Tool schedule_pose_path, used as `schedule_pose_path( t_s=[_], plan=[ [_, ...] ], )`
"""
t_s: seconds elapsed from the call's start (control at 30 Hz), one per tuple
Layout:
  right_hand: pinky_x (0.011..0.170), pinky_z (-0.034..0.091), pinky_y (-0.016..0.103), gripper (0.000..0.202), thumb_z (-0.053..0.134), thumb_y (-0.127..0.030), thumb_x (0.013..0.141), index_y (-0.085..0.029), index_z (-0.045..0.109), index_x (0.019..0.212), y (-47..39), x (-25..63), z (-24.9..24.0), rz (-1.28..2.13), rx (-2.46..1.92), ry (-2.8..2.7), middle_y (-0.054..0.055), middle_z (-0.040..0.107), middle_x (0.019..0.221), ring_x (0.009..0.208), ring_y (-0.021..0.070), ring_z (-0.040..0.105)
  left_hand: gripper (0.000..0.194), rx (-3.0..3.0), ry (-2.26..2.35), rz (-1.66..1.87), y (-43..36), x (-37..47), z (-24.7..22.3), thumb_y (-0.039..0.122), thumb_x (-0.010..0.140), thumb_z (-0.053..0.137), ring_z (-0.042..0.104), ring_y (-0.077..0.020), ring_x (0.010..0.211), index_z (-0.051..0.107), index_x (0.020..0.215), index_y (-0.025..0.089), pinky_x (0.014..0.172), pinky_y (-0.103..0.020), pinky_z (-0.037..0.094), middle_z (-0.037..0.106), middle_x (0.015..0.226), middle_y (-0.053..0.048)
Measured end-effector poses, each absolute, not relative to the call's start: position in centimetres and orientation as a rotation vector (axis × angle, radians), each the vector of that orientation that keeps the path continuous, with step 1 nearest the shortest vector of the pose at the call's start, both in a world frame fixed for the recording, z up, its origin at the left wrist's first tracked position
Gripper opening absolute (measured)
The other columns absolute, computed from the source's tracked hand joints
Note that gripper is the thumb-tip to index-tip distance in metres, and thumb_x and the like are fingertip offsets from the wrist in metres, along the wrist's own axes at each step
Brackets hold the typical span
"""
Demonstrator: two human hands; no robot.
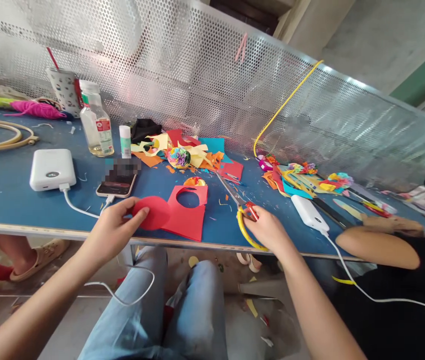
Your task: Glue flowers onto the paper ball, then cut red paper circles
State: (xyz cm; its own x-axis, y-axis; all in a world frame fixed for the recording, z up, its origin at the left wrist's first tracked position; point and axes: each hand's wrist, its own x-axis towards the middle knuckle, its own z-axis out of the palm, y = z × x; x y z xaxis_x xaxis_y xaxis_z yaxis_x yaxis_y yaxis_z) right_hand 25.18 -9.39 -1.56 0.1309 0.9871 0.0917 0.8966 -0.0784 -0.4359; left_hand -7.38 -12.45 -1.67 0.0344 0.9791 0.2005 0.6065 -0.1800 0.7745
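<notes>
My left hand (120,222) pinches a red paper circle (154,214) between thumb and fingers, near the table's front edge. Partly under that circle lies a red paper sheet (186,220) with a round hole cut in it and a slit at its right side. My right hand (267,225) grips the handles of a pair of scissors (235,194), yellow and red, whose blades point away toward the paper scraps. Just behind the red sheet sits a small orange and yellow paper piece (195,181).
A white power bank (52,170) is cabled toward a phone (117,182). Behind stand a glue stick (125,141), a bottle (98,125) and a cup (64,90). Paper scraps (197,152) pile before the mesh panel (197,75). A co-worker's arm (379,245) rests at right, near another power bank (309,212).
</notes>
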Motion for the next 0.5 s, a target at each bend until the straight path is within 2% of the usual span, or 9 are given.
schedule_pose_path(
  t_s=[0.23, 0.4, 0.5],
  plan=[
    [0.057, 0.035, 0.027, 0.029, 0.048, -0.047, 0.076, -0.020, 0.059, 0.076, -5.1, 26.6, -2.4, 0.233, -2.178, -2.020, 0.006, 0.063, 0.070, 0.064, 0.0218, 0.057, 0.024, 1.966, 1.774, 0.956, -10.3, -6.9, -2.7, 0.034, 0.084, 0.042, 0.037, -0.0119, 0.047, 0.034, 0.065, 0.021, 0.046, -0.023, 0.026, 0.037, 0.051, 0.007],
    [0.055, 0.034, 0.028, 0.032, 0.052, -0.050, 0.073, -0.022, 0.064, 0.066, -4.7, 27.0, -0.8, 0.272, -2.266, -2.171, 0.006, 0.065, 0.063, 0.062, 0.0241, 0.060, 0.024, 1.878, 1.723, 0.926, -10.4, -7.7, -3.1, 0.039, 0.085, 0.040, 0.036, -0.0115, 0.048, 0.039, 0.069, 0.021, 0.046, -0.022, 0.026, 0.036, 0.052, 0.007],
    [0.053, 0.034, 0.029, 0.036, 0.053, -0.053, 0.073, -0.021, 0.065, 0.062, -4.9, 26.3, 0.8, 0.140, -2.318, -2.176, 0.008, 0.066, 0.064, 0.062, 0.0245, 0.060, 0.026, 1.767, 1.678, 0.927, -10.2, -8.0, -3.3, 0.043, 0.086, 0.039, 0.034, -0.0109, 0.047, 0.040, 0.072, 0.022, 0.044, -0.021, 0.026, 0.034, 0.052, 0.007]
  ],
)
